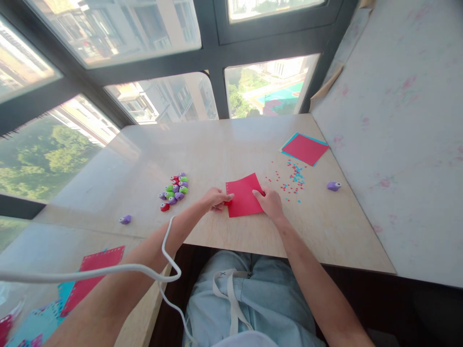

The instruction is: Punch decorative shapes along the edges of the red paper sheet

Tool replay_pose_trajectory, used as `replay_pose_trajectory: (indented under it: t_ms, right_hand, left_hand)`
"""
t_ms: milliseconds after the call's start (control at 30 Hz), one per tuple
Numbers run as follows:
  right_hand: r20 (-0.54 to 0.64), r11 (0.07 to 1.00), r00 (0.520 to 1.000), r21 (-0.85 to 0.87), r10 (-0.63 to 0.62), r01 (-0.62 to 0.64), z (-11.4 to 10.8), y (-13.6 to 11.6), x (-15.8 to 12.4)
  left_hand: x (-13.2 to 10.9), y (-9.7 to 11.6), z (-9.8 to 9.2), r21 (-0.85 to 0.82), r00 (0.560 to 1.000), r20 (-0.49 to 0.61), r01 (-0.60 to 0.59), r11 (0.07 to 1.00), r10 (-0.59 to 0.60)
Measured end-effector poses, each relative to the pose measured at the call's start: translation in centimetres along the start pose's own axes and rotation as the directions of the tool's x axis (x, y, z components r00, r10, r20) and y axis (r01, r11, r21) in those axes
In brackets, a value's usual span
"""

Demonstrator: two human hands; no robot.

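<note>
A red square sheet of paper point(244, 195) lies on the pale wooden table point(217, 149) in front of me, with a row of small holes along its left edge. My left hand point(216, 198) is curled at the sheet's left edge, closed over a small red object that looks like a paper punch. My right hand point(269, 202) rests on the sheet's right edge, its fingers pressing the paper down. Red and blue paper dots point(291, 179) are scattered just right of the sheet.
A cluster of small purple, green and red punches point(174, 190) sits left of my hands. Single purple punches lie at the far left point(125, 220) and at the right point(333, 186). A stack of red and blue sheets point(305, 148) lies at the back right. More punched paper point(90, 277) lies at the lower left.
</note>
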State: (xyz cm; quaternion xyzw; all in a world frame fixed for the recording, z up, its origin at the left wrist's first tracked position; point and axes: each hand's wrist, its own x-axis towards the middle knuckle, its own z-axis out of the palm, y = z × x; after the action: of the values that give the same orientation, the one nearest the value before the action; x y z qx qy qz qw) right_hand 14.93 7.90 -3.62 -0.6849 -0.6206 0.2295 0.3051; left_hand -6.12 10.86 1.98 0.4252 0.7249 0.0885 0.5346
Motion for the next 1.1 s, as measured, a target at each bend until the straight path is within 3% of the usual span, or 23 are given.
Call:
replay_pose_trajectory:
  t_ms: [1100]
  right_hand:
    - [-0.017, 0.998, 1.000, 0.062, -0.006, 0.007, -0.2, 0.0, -0.5]
  left_hand:
    - [0.1, -1.8, -1.6, -0.179, 0.977, 0.187, -0.073, 0.981, 0.107]
